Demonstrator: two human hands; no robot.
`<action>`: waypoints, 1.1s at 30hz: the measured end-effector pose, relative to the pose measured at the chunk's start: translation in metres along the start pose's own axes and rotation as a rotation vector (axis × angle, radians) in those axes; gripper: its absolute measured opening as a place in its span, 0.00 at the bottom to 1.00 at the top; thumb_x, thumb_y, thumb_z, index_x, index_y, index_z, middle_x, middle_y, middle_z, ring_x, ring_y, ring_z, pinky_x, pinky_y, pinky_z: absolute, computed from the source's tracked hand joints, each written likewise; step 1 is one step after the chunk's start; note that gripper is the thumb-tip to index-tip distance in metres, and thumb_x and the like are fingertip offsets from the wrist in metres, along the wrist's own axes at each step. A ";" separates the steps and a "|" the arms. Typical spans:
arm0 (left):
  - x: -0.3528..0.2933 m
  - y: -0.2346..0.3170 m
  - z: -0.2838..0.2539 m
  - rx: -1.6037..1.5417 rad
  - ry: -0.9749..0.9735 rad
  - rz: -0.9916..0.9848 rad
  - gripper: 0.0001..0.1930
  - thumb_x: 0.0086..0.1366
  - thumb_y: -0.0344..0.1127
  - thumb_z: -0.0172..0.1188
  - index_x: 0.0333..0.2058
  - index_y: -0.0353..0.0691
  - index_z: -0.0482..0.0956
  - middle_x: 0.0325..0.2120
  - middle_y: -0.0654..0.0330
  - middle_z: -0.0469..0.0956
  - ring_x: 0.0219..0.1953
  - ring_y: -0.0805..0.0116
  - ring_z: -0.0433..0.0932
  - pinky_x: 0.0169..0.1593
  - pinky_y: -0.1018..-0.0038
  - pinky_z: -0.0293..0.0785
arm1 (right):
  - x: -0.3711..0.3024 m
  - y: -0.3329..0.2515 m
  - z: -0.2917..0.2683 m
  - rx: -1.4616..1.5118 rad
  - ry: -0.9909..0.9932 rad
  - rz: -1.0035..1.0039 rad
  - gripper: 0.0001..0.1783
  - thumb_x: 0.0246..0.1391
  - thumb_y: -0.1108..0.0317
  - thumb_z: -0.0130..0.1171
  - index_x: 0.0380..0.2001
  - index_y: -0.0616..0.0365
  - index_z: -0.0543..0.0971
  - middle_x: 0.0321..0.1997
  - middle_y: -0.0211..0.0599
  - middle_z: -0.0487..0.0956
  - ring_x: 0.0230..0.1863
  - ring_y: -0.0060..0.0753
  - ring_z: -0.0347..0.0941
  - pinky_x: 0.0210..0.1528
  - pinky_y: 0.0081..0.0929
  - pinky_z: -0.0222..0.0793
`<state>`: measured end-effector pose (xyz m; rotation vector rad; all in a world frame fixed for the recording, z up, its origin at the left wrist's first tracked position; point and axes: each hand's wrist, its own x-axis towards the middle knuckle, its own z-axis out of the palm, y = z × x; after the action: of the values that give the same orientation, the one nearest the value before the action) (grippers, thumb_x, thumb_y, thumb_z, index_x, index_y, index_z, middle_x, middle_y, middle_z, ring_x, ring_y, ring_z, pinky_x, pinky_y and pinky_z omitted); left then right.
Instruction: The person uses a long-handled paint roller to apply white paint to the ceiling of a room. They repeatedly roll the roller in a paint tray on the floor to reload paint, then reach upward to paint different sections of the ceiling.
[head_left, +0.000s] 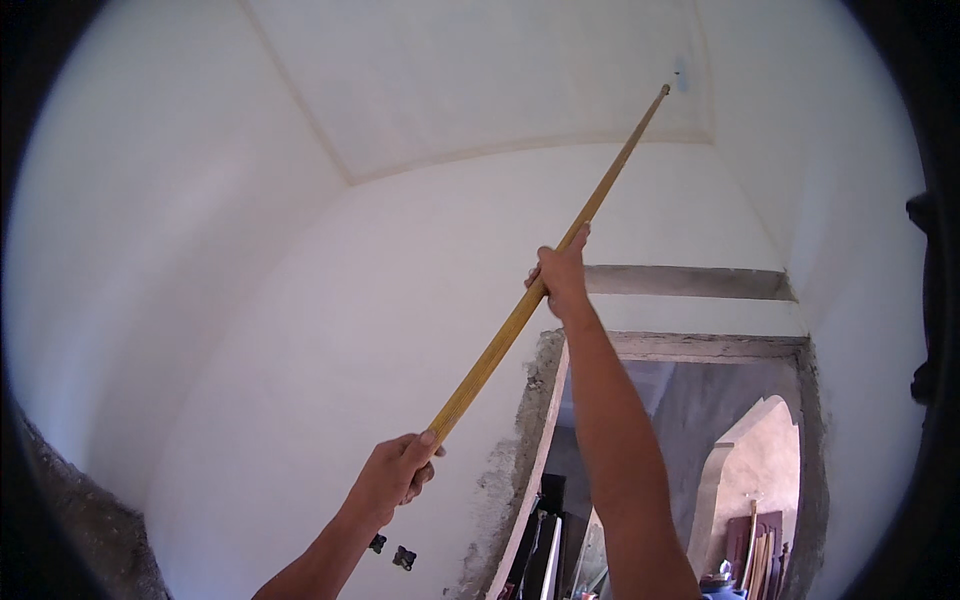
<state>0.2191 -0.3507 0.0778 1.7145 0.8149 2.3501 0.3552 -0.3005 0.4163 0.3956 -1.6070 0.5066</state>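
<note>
The left hand (392,472) is wrapped around the lower end of a long wooden pole (490,365); the right hand (564,278) grips it farther up, thumb and fingers about the shaft. The pole slants up and rightward, its far end close to a ceiling corner — whether it touches there, I cannot tell — beside a small bluish patch (682,78). A tan line (310,120) edges the ceiling (490,65). Most room to swing lies leftward, before the broad white wall (300,370); rightward, the side wall (860,260) stands nearer the tip. The right forearm crosses in front of a doorway (700,347) with rough grey edges, a shallow recess (690,283) above it. Two dark wall boxes (404,558) sit just beside the left wrist.
</note>
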 end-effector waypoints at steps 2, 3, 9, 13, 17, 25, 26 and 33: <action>-0.009 -0.013 -0.011 0.010 0.046 -0.041 0.27 0.77 0.58 0.51 0.40 0.35 0.78 0.17 0.69 0.66 0.14 0.84 0.57 0.17 0.83 0.54 | -0.011 0.014 0.016 -0.041 0.010 0.007 0.58 0.58 0.78 0.52 0.77 0.31 0.27 0.35 0.48 0.75 0.20 0.37 0.74 0.21 0.39 0.80; -0.015 -0.019 -0.018 -0.001 0.049 -0.041 0.26 0.77 0.58 0.50 0.40 0.35 0.78 0.17 0.69 0.66 0.14 0.84 0.57 0.17 0.82 0.54 | -0.017 0.022 0.026 -0.028 -0.009 0.004 0.58 0.58 0.78 0.52 0.77 0.32 0.27 0.36 0.50 0.76 0.21 0.37 0.76 0.20 0.39 0.80; -0.044 -0.047 -0.054 -0.080 0.121 -0.073 0.26 0.77 0.57 0.52 0.41 0.34 0.77 0.17 0.68 0.66 0.13 0.83 0.56 0.16 0.82 0.53 | -0.056 0.051 0.081 -0.063 -0.070 0.098 0.57 0.59 0.78 0.50 0.78 0.30 0.28 0.33 0.44 0.72 0.20 0.34 0.71 0.22 0.39 0.78; -0.051 -0.055 -0.083 -0.111 0.154 -0.121 0.25 0.76 0.55 0.53 0.40 0.33 0.78 0.16 0.68 0.67 0.14 0.83 0.58 0.17 0.82 0.55 | -0.070 0.056 0.114 -0.074 -0.098 0.120 0.56 0.59 0.77 0.49 0.78 0.31 0.29 0.35 0.46 0.73 0.21 0.34 0.72 0.22 0.38 0.79; -0.046 -0.061 -0.122 -0.032 0.154 -0.101 0.24 0.77 0.54 0.53 0.40 0.35 0.78 0.17 0.68 0.67 0.14 0.82 0.60 0.17 0.80 0.57 | -0.080 0.067 0.147 -0.046 -0.056 0.118 0.53 0.62 0.73 0.51 0.78 0.32 0.32 0.34 0.43 0.72 0.20 0.32 0.72 0.19 0.36 0.78; -0.082 -0.122 -0.207 0.924 0.502 0.041 0.27 0.62 0.53 0.72 0.50 0.41 0.73 0.24 0.50 0.84 0.26 0.50 0.83 0.32 0.51 0.76 | -0.122 0.097 0.213 0.254 -0.024 0.141 0.44 0.70 0.63 0.53 0.77 0.36 0.38 0.34 0.36 0.67 0.17 0.27 0.65 0.21 0.32 0.76; -0.096 -0.130 -0.214 0.900 0.579 0.083 0.25 0.63 0.51 0.71 0.47 0.40 0.72 0.24 0.50 0.82 0.25 0.49 0.82 0.30 0.52 0.75 | -0.132 0.102 0.226 0.280 0.011 0.151 0.40 0.70 0.61 0.53 0.75 0.38 0.43 0.33 0.35 0.67 0.17 0.26 0.64 0.20 0.31 0.75; -0.114 -0.117 -0.277 0.885 0.512 0.210 0.18 0.70 0.48 0.64 0.43 0.38 0.72 0.22 0.50 0.79 0.23 0.46 0.80 0.27 0.54 0.74 | -0.138 0.098 0.262 0.561 -0.070 0.242 0.17 0.73 0.48 0.47 0.54 0.44 0.61 0.26 0.27 0.66 0.16 0.20 0.63 0.16 0.27 0.67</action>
<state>-0.0181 -0.3940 -0.1341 1.4294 2.1018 2.8464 0.0968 -0.3661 0.2548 0.6436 -1.5714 1.1487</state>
